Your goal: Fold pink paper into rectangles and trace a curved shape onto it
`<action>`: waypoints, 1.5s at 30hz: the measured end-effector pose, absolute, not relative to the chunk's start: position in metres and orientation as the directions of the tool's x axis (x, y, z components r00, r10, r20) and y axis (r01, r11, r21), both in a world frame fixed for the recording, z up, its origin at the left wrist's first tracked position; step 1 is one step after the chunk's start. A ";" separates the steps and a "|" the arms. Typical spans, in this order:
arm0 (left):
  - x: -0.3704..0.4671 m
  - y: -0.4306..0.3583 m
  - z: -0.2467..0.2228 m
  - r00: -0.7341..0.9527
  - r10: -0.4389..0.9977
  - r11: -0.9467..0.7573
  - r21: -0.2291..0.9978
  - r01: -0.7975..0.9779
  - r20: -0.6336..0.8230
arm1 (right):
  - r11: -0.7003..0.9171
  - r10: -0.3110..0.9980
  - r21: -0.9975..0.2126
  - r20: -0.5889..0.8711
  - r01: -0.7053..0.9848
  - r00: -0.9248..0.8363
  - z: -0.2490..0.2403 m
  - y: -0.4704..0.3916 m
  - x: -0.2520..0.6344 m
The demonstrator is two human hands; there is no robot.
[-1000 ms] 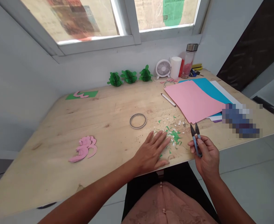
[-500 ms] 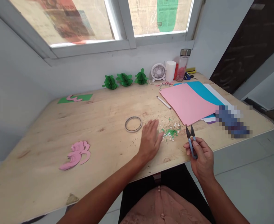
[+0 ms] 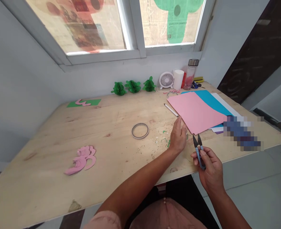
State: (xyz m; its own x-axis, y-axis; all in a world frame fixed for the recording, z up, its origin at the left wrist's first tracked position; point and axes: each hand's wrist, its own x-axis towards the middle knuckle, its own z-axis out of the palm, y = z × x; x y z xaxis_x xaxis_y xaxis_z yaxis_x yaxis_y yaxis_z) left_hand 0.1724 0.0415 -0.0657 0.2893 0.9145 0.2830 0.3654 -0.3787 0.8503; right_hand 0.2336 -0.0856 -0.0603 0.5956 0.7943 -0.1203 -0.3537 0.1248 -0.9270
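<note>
My right hand (image 3: 210, 165) holds small blue thread snips (image 3: 199, 152), their dark blades parted and pointing away from me over the table's front edge. My left hand (image 3: 178, 136) rests on its side on the table, just left of the snips. Its fingers are stretched out and close to the pink paper's lower corner. Green and white paper scraps (image 3: 164, 140) lie beside it, and part of the pile is hidden behind the hand. The pink paper (image 3: 198, 111) lies over blue and white sheets. A roll of tape (image 3: 140, 130) lies flat to the left.
Pink paper cutouts (image 3: 82, 160) lie at the left on the table (image 3: 47, 165). At the back stand green paper shapes (image 3: 133, 86), a small fan (image 3: 166, 80), a white cylinder (image 3: 178, 79) and a bottle (image 3: 191, 74). A white pen (image 3: 171, 110) lies beside the pink paper.
My left hand has swept right across the scraps, pushing most of them along or covering them. My right hand still holds the snips. The view has tilted slightly up.
</note>
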 end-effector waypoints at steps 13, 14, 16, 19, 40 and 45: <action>0.143 0.037 -0.068 0.092 0.946 -0.319 0.850 0.420 0.309 | -0.067 0.874 -0.711 0.296 0.700 0.385 -0.065 -0.032 0.262; 0.133 0.040 -0.066 0.089 0.943 -0.327 0.837 0.439 0.321 | -0.057 0.878 -0.639 0.334 0.767 0.344 -0.067 -0.030 0.262; 0.104 0.046 -0.063 0.120 0.931 -0.358 0.795 0.490 0.345 | -0.022 0.895 -0.514 0.372 0.857 0.247 -0.072 -0.026 0.259; 0.055 0.057 -0.059 0.190 0.896 -0.433 0.687 0.583 0.402 | 0.036 0.920 -0.373 0.374 0.927 0.115 -0.077 -0.022 0.253; 0.071 0.089 -0.055 0.491 0.751 -0.640 0.305 0.705 0.442 | 0.240 0.899 -0.236 0.419 0.942 -0.124 -0.024 0.033 0.194; 0.093 0.110 -0.053 0.509 0.752 -0.645 0.309 0.699 0.419 | 0.157 0.908 -0.215 0.415 0.964 -0.055 -0.026 0.037 0.222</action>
